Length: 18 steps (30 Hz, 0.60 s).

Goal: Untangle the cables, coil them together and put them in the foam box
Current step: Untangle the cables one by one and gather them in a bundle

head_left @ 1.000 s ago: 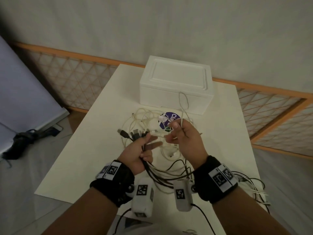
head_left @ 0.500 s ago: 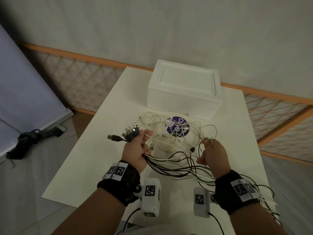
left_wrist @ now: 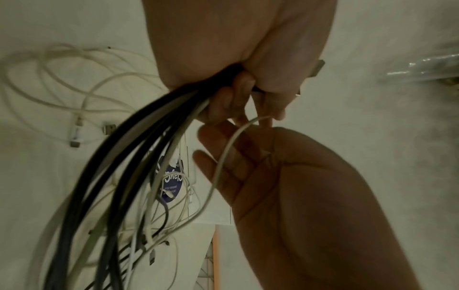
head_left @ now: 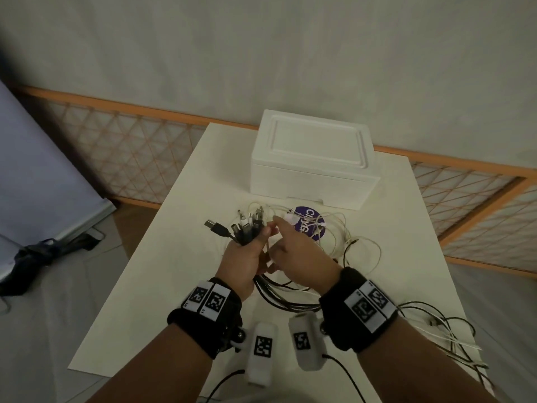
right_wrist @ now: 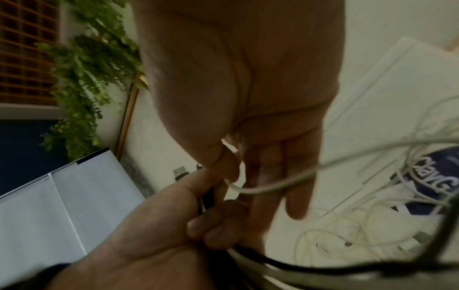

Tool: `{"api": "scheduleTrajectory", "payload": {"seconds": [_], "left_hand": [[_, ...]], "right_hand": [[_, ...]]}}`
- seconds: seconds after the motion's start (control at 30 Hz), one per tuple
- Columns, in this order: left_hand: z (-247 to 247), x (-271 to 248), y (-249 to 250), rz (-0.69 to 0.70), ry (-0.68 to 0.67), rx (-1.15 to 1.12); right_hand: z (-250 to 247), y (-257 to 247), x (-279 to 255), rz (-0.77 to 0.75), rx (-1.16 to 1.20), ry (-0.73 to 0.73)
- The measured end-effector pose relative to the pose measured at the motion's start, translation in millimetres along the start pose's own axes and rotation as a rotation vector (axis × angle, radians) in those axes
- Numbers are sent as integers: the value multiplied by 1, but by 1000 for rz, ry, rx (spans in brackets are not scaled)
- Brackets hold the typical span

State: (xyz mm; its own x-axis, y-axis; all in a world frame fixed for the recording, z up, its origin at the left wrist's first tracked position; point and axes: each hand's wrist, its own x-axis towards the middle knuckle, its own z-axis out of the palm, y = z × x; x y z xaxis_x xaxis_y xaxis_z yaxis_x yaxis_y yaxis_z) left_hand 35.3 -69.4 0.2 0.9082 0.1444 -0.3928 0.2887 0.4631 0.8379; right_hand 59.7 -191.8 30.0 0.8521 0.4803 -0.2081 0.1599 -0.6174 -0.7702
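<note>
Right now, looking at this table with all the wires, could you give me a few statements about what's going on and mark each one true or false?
1. The left hand grips a bundle of cables with the plugs sticking out above its fist. True.
2. The foam box stands open with cables inside it. False: its lid is on, and the cables are in the hands or on the table.
3. The right hand is far off at the table's edge. False: it is right beside the left hand, a thin white cable running across its fingers.
4. A round purple sticker lies under the loose cables in front of the box. True.
</note>
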Motion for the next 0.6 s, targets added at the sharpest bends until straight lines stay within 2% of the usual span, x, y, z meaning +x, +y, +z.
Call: {"api": "scheduleTrajectory", "payload": {"seconds": [0.13, 0.23, 0.33, 0.43, 0.53, 0.6], "left_hand": [[-12, 5, 5, 2, 24, -30], [-19, 10, 3, -10, -5, -160], [-16, 6, 1, -56, -27, -323], [-16, 4, 0, -104, -2, -343], [-31, 13, 6, -120, 97, -436], [-50, 19, 11, -120, 154, -592]], "right_hand": [[4, -2, 1, -53, 18, 153], [6, -3, 2, -118, 60, 232], [15, -8, 5, -209, -58, 174], [25, -13, 2, -287, -330, 62], [10, 1, -6, -229, -517, 30], [-15, 19, -16, -96, -494, 126]]}}
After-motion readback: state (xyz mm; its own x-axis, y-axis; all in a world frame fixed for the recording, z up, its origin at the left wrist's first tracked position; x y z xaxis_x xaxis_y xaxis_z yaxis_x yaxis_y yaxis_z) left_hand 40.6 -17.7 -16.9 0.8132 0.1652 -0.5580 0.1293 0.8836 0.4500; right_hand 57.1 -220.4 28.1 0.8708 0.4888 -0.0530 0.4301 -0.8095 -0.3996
